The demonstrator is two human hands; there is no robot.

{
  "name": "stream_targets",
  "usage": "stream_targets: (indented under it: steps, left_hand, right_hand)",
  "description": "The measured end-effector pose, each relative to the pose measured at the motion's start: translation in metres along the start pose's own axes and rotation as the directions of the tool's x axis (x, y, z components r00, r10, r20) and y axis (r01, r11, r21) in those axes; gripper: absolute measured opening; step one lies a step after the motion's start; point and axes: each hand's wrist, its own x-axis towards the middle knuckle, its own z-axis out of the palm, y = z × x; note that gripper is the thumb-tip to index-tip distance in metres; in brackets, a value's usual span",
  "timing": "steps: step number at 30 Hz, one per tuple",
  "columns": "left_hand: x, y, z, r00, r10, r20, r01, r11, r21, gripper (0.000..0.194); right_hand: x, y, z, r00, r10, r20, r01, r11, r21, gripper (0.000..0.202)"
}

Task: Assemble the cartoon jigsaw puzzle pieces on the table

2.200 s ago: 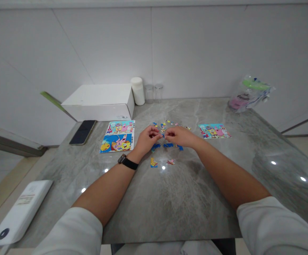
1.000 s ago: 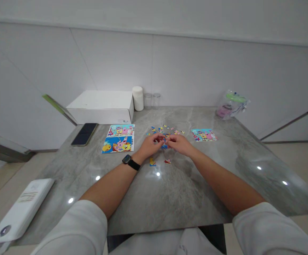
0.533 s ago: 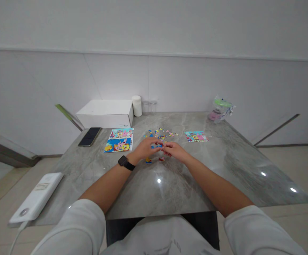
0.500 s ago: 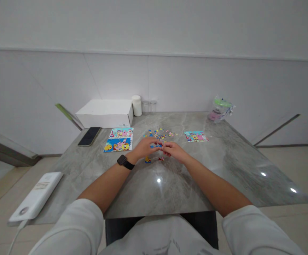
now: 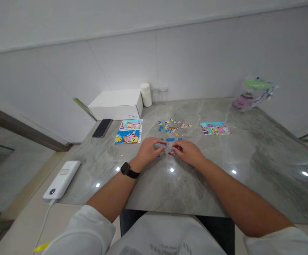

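My left hand (image 5: 150, 149), with a black watch on its wrist, has thumb and fingers closed on a small blue and red jigsaw piece (image 5: 164, 144). Opposite it, a short gap away, my right hand (image 5: 187, 152) has its fingertips drawn together; whatever they may hold is too small to make out. Just below the right fingertips lies a reddish jigsaw piece (image 5: 171, 153). Blue joined-looking pieces (image 5: 170, 140) lie right behind both hands, partly covered by them. Farther back is a scatter of loose jigsaw pieces (image 5: 172, 128) in yellow, blue and pink.
A cartoon picture sheet (image 5: 128, 131) lies left, a smaller cartoon card (image 5: 215, 128) right. Around the grey table (image 5: 169, 191) are a phone (image 5: 102, 128), a white box (image 5: 116, 103), a white bottle (image 5: 146, 95), glasses (image 5: 160, 95), a plastic bag (image 5: 253, 94) and a corded white device (image 5: 62, 180).
My hands were together at the fingertips and are now apart, the right one beside the reddish piece. The view has tilted and shifted, so the table's things appear moved.
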Motion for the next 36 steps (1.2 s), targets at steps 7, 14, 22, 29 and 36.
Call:
stream_targets:
  steps: [7,14,22,29,36]
  left_hand:
    - [-0.004,-0.001,0.006,0.978,0.095,0.187,-0.117,0.987,0.112,0.016]
    - [-0.007,0.004,0.013,0.971,0.072,0.226,-0.11,0.981,0.158,0.017]
    - [-0.008,0.005,0.013,0.977,0.054,0.208,-0.089,0.982,0.165,0.019]
    - [-0.008,0.007,0.01,0.959,0.15,0.239,-0.189,0.97,0.15,0.014]
    - [-0.006,0.014,0.005,0.912,0.234,0.338,-0.299,0.941,0.155,0.019]
  right_hand:
    - [-0.003,-0.001,0.003,0.979,-0.197,0.052,0.2,0.977,-0.077,0.016]
    - [-0.002,-0.002,0.006,0.98,-0.178,0.086,0.184,0.98,-0.071,0.017]
    - [-0.001,-0.001,0.006,0.983,-0.164,0.086,0.164,0.986,0.008,0.019]
    - [-0.001,0.0,0.004,0.977,-0.183,0.112,0.184,0.983,-0.001,0.018]
    - [0.0,0.002,0.005,0.977,-0.181,0.114,0.181,0.984,0.011,0.017]
